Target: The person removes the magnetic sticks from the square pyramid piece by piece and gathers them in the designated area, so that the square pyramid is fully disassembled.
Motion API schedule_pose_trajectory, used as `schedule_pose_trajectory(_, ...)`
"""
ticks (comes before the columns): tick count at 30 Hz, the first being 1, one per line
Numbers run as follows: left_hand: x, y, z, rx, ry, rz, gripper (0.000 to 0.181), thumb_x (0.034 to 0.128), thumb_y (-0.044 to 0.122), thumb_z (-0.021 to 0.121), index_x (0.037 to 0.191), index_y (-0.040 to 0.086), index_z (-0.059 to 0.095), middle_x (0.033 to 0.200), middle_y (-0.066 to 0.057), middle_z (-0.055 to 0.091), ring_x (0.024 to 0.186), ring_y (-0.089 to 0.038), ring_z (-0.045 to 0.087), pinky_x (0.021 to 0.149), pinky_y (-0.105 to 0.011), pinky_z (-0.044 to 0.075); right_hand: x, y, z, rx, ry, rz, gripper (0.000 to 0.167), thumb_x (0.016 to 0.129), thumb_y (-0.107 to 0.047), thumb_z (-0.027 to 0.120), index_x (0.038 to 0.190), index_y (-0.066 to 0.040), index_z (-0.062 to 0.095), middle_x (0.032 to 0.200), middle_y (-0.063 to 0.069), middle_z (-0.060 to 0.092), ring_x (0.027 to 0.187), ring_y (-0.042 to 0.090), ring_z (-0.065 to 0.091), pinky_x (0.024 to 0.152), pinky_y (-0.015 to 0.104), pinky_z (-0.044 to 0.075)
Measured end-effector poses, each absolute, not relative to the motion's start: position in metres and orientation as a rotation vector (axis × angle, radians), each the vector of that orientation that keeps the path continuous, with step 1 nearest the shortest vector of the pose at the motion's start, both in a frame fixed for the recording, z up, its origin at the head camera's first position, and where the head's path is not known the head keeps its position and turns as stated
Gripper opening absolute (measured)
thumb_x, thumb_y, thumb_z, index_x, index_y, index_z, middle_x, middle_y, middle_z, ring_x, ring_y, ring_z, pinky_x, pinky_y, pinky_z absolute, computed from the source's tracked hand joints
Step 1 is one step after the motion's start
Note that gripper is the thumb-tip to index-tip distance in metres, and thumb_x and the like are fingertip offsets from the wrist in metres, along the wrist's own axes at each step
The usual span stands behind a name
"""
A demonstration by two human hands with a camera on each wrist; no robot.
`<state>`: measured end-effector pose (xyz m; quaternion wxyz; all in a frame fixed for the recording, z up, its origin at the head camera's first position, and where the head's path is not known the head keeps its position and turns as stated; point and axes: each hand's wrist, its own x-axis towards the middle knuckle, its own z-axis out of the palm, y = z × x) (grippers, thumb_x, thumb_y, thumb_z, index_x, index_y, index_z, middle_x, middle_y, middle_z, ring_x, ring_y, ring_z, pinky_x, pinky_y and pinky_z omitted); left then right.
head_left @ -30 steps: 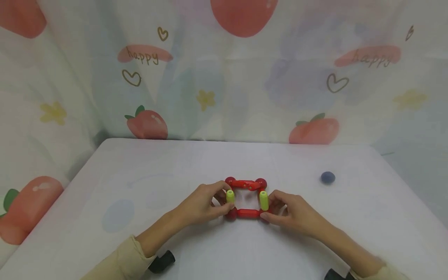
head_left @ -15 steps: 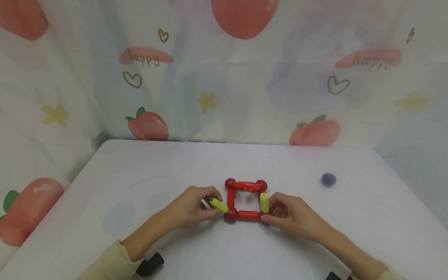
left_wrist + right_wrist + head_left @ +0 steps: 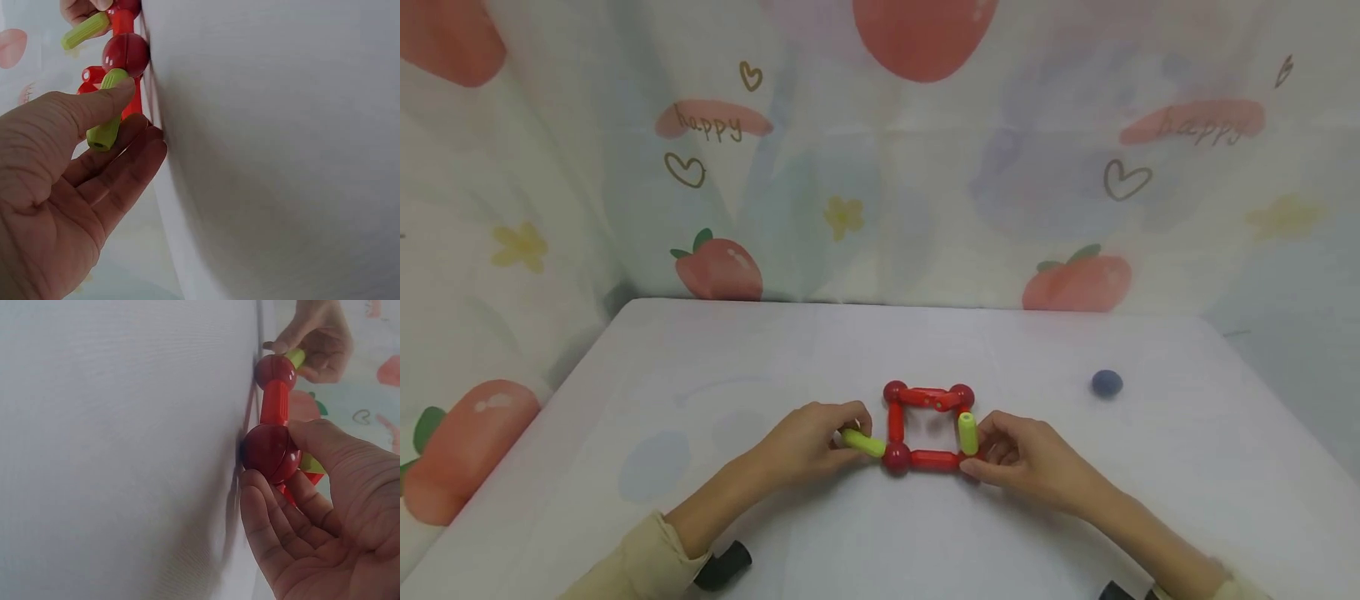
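Observation:
A four-sided frame of red rods (image 3: 934, 461) and dark red balls lies on the white table, likely magnetic building pieces. My left hand (image 3: 811, 437) pinches a yellow-green rod (image 3: 863, 442) between thumb and fingers. That rod leans out to the left, its inner end against the near-left ball (image 3: 896, 457). At the near-right corner, my right hand (image 3: 1033, 454) grips a red ball (image 3: 269, 453) with thumb and fingertips. Above that ball a second yellow-green rod (image 3: 967, 434) stands up. Along the far side, another red rod (image 3: 943, 402) juts from the far-right ball (image 3: 961, 395).
A dark blue ball (image 3: 1107, 383) rests on the table (image 3: 760, 350) at the back right. Behind the table hangs a patterned cloth (image 3: 917, 183). Dark wrist-worn devices, such as this one (image 3: 724, 567), show near both sleeves.
The left hand has moved left and tipped its yellow-green rod from upright to nearly lying, outward from the near-left ball. My right hand keeps its hold, almost still.

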<state>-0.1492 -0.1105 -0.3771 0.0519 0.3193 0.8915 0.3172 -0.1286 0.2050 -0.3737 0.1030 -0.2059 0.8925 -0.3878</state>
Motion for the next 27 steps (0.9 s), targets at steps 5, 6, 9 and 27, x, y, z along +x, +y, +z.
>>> schedule_pose_trajectory(5, -0.1459, -0.1116, -0.3803, 0.969, 2.777, 0.963, 0.026, 0.0843, 0.011, 0.084, 0.096, 0.019, 0.062, 0.087, 0.007, 0.072, 0.072, -0.004, 0.06, 0.068, -0.022, 0.052, -0.1303, 0.2047, -0.3736, -0.635, 2.629, -1.157, 0.028, 0.086, -0.027, 0.084, 0.102, -0.013, 0.065, 0.083, -0.007, 0.067, 0.072, 0.008, 0.063, 0.066, 0.022, 0.055)
schedule_pose_trajectory(6, -0.1455, -0.1117, -0.3805, 0.975, 2.786, 0.966, 0.027, 0.0839, 0.011, 0.084, 0.095, 0.019, 0.062, 0.086, 0.007, 0.072, 0.073, -0.004, 0.06, 0.068, -0.022, 0.052, -0.1304, 0.2045, -0.3737, -0.635, 2.629, -1.157, 0.028, 0.086, -0.026, 0.084, 0.101, -0.013, 0.065, 0.083, -0.007, 0.067, 0.071, 0.008, 0.063, 0.066, 0.022, 0.055)
schedule_pose_trajectory(9, -0.1446, -0.1112, -0.3809, 0.973, 2.811, 0.969, 0.027, 0.0831, 0.011, 0.085, 0.095, 0.018, 0.062, 0.085, 0.006, 0.073, 0.072, -0.004, 0.061, 0.068, -0.023, 0.052, -0.13, 0.2044, -0.374, -0.625, 2.636, -1.156, 0.028, 0.086, -0.025, 0.084, 0.101, -0.012, 0.065, 0.083, -0.007, 0.067, 0.071, 0.008, 0.062, 0.065, 0.022, 0.054)
schedule_pose_trajectory(27, -0.1462, -0.1083, -0.3811, 0.543, 2.882, 1.177, 0.028, 0.0815, 0.013, 0.087, 0.095, 0.017, 0.062, 0.076, 0.006, 0.07, 0.067, -0.008, 0.06, 0.068, -0.027, 0.05, -0.1265, 0.2057, -0.3741, -0.612, 2.634, -1.166, 0.028, 0.085, -0.026, 0.085, 0.1, -0.013, 0.065, 0.08, -0.006, 0.065, 0.07, 0.008, 0.061, 0.064, 0.022, 0.053)
